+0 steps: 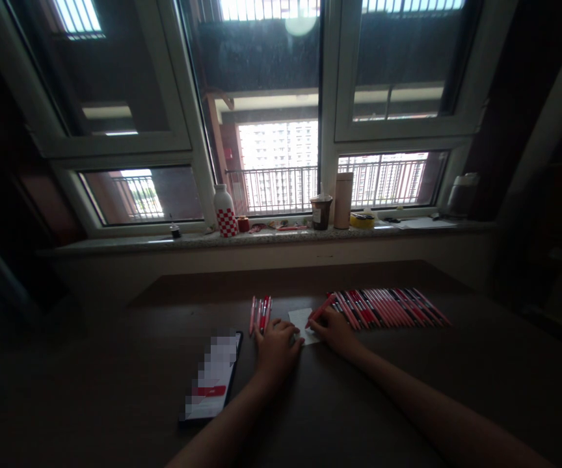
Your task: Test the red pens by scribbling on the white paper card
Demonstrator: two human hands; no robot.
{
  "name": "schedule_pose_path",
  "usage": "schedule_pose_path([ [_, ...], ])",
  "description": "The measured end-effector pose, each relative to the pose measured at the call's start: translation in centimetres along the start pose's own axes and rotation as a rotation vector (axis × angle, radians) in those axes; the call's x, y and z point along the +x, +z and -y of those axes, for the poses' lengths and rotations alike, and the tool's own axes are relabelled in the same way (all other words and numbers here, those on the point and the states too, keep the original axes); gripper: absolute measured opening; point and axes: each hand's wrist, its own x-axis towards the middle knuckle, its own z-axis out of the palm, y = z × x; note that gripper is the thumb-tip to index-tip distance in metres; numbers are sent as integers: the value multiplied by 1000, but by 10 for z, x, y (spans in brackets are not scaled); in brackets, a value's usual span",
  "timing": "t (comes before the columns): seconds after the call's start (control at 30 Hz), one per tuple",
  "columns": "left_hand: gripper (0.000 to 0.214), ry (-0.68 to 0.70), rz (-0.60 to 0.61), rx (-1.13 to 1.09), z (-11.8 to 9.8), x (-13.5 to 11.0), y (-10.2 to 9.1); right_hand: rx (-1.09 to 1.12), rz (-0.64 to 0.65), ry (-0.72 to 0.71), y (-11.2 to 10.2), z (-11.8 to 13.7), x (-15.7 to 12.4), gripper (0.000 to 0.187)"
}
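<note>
My right hand [338,331] grips a pink pen [321,310], its tip down at a small white paper [300,317] on the dark table. My left hand [277,350] rests with its fingers apart at the paper's left edge. Just beyond the left fingers lies a small group of pink and red pens [262,311]. A long row of pens [383,307], pink, red and black, is laid side by side to the right of the paper.
A phone [215,377] with a lit screen lies left of my left forearm. Along the windowsill [271,236] stand a red-checked white bottle [226,211], a cup [321,212], a tall pinkish flask [343,200] and a yellow item [361,221].
</note>
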Motion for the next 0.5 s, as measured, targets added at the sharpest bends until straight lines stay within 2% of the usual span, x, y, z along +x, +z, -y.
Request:
schedule_pose_path([
  [0.5, 19, -14, 7, 36, -5, -2, -3, 18, 48, 9, 1, -4, -1, 12],
])
